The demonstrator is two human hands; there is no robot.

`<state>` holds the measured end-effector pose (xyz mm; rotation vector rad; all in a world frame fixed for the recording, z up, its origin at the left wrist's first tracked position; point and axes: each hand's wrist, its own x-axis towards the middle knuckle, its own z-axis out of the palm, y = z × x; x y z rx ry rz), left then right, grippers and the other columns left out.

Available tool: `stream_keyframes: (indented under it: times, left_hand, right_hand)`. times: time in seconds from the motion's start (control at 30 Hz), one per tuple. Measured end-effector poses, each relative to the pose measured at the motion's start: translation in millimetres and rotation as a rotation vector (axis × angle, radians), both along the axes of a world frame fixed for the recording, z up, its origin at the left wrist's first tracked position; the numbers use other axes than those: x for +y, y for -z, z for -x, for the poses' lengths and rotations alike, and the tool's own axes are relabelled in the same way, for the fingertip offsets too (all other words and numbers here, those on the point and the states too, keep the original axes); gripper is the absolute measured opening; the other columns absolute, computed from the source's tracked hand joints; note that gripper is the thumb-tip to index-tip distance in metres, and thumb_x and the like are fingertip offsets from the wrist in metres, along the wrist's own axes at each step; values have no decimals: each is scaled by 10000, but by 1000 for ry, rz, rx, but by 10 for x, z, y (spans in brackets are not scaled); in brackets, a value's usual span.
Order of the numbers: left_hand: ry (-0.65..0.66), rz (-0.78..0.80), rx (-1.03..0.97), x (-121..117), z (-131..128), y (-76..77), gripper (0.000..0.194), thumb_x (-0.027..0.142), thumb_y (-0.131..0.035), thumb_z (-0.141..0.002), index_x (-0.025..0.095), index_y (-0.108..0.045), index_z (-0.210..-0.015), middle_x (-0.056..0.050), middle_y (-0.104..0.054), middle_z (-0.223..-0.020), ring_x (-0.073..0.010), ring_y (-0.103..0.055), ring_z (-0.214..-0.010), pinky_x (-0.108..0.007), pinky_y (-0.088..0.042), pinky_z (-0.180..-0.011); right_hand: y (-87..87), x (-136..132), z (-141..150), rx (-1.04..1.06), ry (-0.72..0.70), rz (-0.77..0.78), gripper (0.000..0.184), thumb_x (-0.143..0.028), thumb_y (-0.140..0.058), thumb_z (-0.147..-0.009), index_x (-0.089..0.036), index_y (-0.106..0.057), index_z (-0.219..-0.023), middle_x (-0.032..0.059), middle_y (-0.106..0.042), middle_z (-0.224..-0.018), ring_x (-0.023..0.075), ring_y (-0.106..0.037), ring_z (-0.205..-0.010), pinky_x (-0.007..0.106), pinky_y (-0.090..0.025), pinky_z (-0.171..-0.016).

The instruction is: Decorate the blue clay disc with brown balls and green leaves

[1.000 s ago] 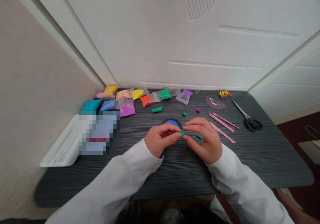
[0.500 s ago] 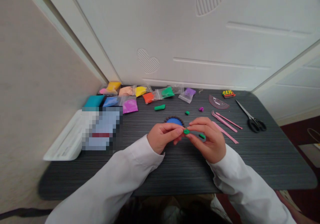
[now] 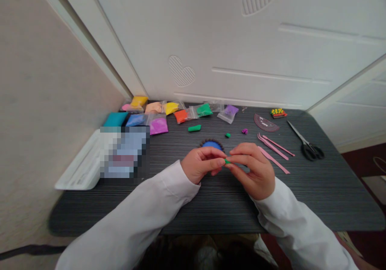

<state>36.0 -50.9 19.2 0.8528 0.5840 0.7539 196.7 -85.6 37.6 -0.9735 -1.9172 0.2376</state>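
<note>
White tray [image 3: 79, 166], one, shallow; one smooth green roll [image 3: 194, 128]. Left hand [image 3: 197, 166], before one blue round [image 3: 212, 144] with beaded brown rim, pinches one small clay-like green lump [image 3: 226, 161] thumb-to-finger over ribbed dark tabletop [image 3: 211, 215]; right hand [image 3: 257, 172] nips its other side, fingertips barely parted. Rightward, three slim pink tools [image 3: 274, 147], one pair of scissors [image 3: 306, 143].

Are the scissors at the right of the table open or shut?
Shut, as far as shows: the scissors have their silver blades together, tapering to one narrow tip.
</note>
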Motion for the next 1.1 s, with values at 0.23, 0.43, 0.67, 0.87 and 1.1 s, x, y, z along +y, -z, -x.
stream_keyframes:
  times: [0.23, 0.43, 0.67, 0.87, 1.1]
  left_hand:
    - [63, 80, -47, -14, -18, 12, 210, 291, -700, -575, 113, -668, -682, -17, -552, -588, -69, -471, -519, -202, -315, -462]
    - [88, 30, -49, 3, 20, 35, 183, 261, -691, -593, 146, -675, -735, -5, -559, -613, -59, -441, -520, -216, -289, -493]
    - [-2, -41, -21, 3, 29, -5, 111, 185, -702, -572, 123, -641, -642, 7, -593, -618, -63, -492, -550, -219, -333, -547]
    - [-101, 31, -152, 1, -3, -47, 141, 132, -722, -520, 121, -583, -538, 4, -623, -608, -64, -521, -534, -190, -342, -495]
    - [-104, 65, -194, -13, -15, -45, 161, 68, -724, -491, 121, -572, -505, 6, -640, -636, -68, -567, -589, -172, -412, -553]
  right_hand:
    - [-3, -20, 15, -7, 0, -52, 327, -91, -587, -685, -267, -586, -960, 34, -568, -892, 173, -521, -859, 364, -457, -738]
    - [4, -42, 43, 34, 94, -74, 329, -121, -625, -657, -276, -554, -937, 36, -546, -898, 186, -518, -849, 374, -459, -715]
    - [14, -47, 56, 45, 102, -94, 265, -128, -645, -638, -242, -538, -852, 33, -539, -877, 174, -515, -832, 358, -456, -705]
    - [22, -39, 49, 40, 76, -98, 326, -117, -657, -621, -226, -539, -904, 37, -537, -897, 173, -514, -847, 358, -454, -719]
    - [12, -51, 11, 57, 51, -61, 339, -132, -634, -636, -227, -545, -949, 52, -537, -922, 187, -515, -864, 373, -445, -737]
